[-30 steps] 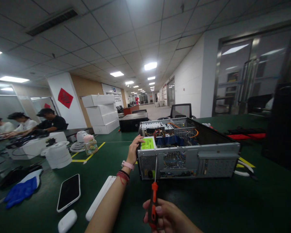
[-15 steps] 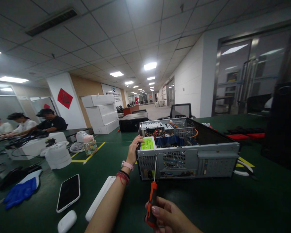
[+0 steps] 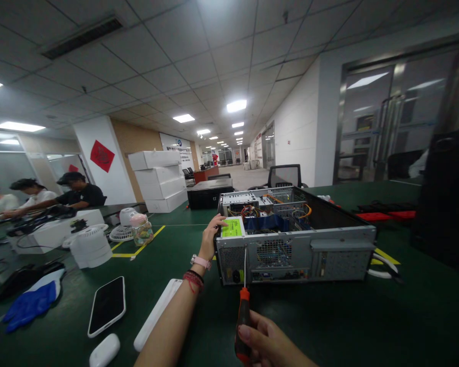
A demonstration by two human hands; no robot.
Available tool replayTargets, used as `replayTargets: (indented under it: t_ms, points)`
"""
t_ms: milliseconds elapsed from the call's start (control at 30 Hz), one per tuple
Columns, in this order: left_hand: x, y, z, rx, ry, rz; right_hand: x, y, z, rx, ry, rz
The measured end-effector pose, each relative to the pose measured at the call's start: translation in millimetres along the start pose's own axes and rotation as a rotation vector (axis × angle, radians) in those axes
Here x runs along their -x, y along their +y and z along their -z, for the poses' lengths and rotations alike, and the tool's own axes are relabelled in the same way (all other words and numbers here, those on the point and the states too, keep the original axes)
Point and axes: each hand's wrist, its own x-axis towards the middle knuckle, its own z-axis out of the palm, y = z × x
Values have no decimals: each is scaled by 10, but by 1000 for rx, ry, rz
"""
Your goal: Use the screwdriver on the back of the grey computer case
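An opened desktop computer case (image 3: 340,244) lies on its side on the green table, its back panel facing me. My left hand (image 3: 213,232) grips its near left corner, fingertips lying on the green-labelled power supply (image 3: 232,227). In my right hand (image 3: 265,334) is a red-and-black screwdriver (image 3: 244,318), fingers closed round its handle. The shaft points up and away, its tip against or just in front of the back panel near the power supply; exact contact I cannot tell. Coloured wires (image 3: 248,210) and a blue ribbon cable show inside the case.
On the left lie a phone (image 3: 107,306), a white earbud case (image 3: 104,350), a white bar-shaped item (image 3: 156,316) and a blue-and-white glove (image 3: 32,306). Behind are a fan (image 3: 121,232), a jar (image 3: 141,232) and stacked white boxes (image 3: 160,181). Several people sit far left.
The screwdriver handle has shifted slightly right and stands a bit more upright, and my right hand's grip on it has turned a little. My left hand stays at the case corner.
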Motion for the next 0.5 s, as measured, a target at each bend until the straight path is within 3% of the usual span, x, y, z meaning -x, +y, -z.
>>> replayTargets:
  t_ms: [500]
  points:
    - [-2, 18, 5, -10, -5, -10, -86, 71, 68, -11, 18, -78]
